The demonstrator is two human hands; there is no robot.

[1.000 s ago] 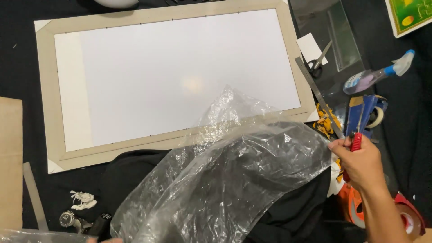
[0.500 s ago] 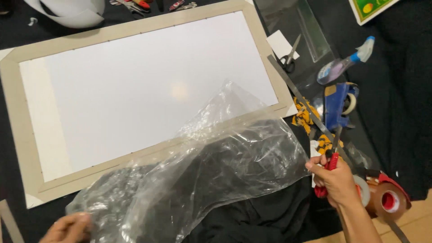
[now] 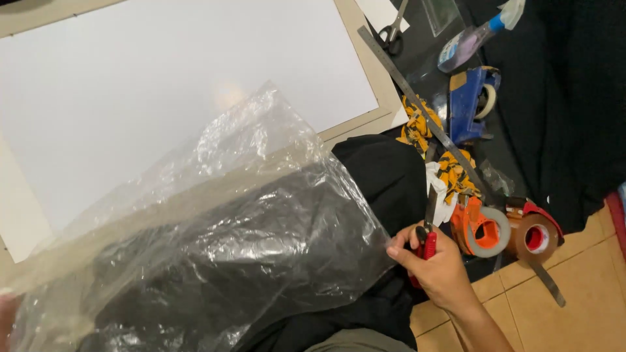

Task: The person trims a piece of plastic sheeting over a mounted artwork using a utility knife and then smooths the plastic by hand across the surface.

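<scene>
My right hand (image 3: 435, 266) is clenched on a red utility knife (image 3: 427, 241), pinching the near right edge of the clear plastic sheet (image 3: 215, 241). The sheet drapes over black cloth (image 3: 381, 173) and the white framed board (image 3: 150, 85). Left hand (image 3: 5, 313) barely visible at the sheet's left corner; grip unclear. Tape dispensers (image 3: 482, 228) right.

Left hand (image 3: 5, 313) cut off at frame edge, white board (image 3: 163, 98) partly hidden under plastic sheet (image 3: 215, 241)
</scene>
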